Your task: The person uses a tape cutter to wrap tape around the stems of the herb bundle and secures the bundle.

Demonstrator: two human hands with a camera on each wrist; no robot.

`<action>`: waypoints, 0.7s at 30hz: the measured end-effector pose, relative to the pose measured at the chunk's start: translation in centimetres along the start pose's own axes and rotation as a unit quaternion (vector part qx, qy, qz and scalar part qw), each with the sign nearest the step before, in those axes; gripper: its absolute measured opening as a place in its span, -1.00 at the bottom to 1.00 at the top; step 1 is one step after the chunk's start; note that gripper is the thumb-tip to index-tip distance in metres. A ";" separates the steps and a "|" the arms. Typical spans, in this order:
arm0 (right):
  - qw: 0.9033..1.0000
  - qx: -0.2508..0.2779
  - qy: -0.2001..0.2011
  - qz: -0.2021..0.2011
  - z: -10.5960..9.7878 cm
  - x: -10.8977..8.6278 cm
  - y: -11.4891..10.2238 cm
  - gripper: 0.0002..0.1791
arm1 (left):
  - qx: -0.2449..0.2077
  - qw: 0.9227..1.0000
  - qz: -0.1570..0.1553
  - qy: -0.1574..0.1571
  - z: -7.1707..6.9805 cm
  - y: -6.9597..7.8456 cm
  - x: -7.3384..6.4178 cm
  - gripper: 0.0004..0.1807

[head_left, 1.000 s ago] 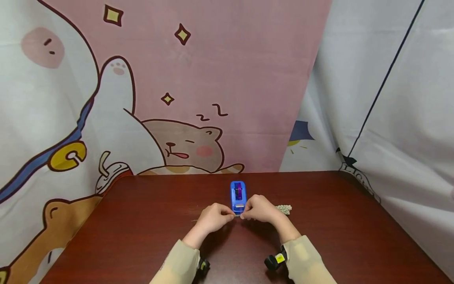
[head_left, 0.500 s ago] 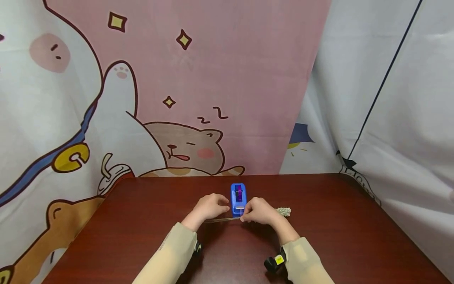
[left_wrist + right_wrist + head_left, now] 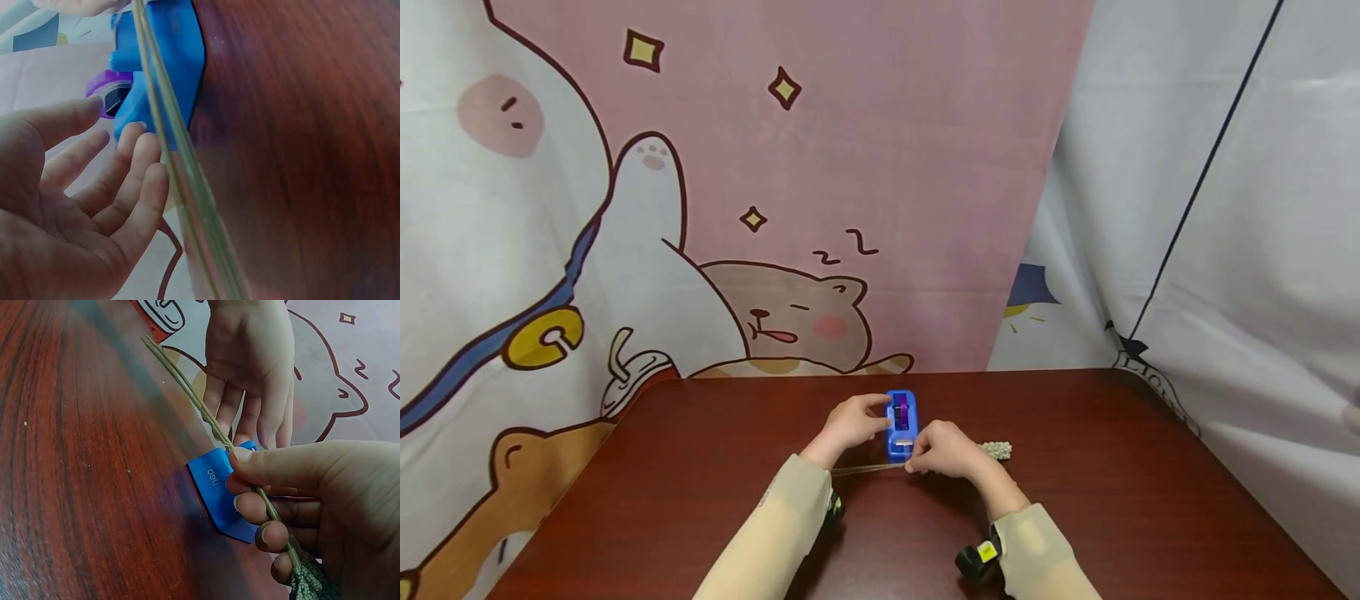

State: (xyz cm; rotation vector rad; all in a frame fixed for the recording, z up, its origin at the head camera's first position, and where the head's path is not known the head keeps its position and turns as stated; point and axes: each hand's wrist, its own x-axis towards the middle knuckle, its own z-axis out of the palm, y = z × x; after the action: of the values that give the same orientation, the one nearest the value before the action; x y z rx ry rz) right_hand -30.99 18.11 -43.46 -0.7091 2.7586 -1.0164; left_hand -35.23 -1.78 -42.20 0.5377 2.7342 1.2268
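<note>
My right hand (image 3: 947,450) pinches a small bundle of thin dried stems (image 3: 187,387) between thumb and fingers. The stems reach out to the left, and their pale green grainy heads (image 3: 997,451) show at the right, past the hand. A blue tape dispenser (image 3: 901,448) with a purple tape core (image 3: 103,82) stands just behind the stems. My left hand (image 3: 852,422) is at the dispenser's left side, fingers spread and loosely bent. In the left wrist view its fingertips are close to the blue body; whether they touch it I cannot tell.
The dark red-brown table (image 3: 700,500) runs back to a cloth backdrop (image 3: 955,208) with cartoon animals. A white cloth (image 3: 1247,292) hangs along the right side. A black camera (image 3: 977,560) is worn at the right wrist.
My left hand has left the stems beside my right hand and moved back to the dispenser's left side, its fingers parting. The right hand keeps pinching the stems in nearly the same place.
</note>
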 end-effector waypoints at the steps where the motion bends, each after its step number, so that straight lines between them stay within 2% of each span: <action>1: 1.000 0.000 -0.001 0.000 0.0 0.0 0.0 -0.79 | -0.001 1.000 -0.003 0.001 0.1 -0.1 0.1 -0.50; 9: 1.000 0.004 -0.004 -0.004 0.3 0.2 0.3 -0.79 | -0.018 1.000 -0.011 0.006 0.9 -1.0 0.9 -0.46; 21: 1.000 0.010 0.002 -0.001 0.6 0.1 0.7 -0.79 | -0.028 0.999 -0.025 0.010 1.5 -1.1 1.1 -0.40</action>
State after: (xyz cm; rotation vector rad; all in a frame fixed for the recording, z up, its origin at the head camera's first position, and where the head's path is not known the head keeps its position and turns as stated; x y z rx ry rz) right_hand -31.21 18.19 -44.39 -0.7086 2.7481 -1.0459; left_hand -36.21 -0.98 -43.92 0.4504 2.7024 1.2989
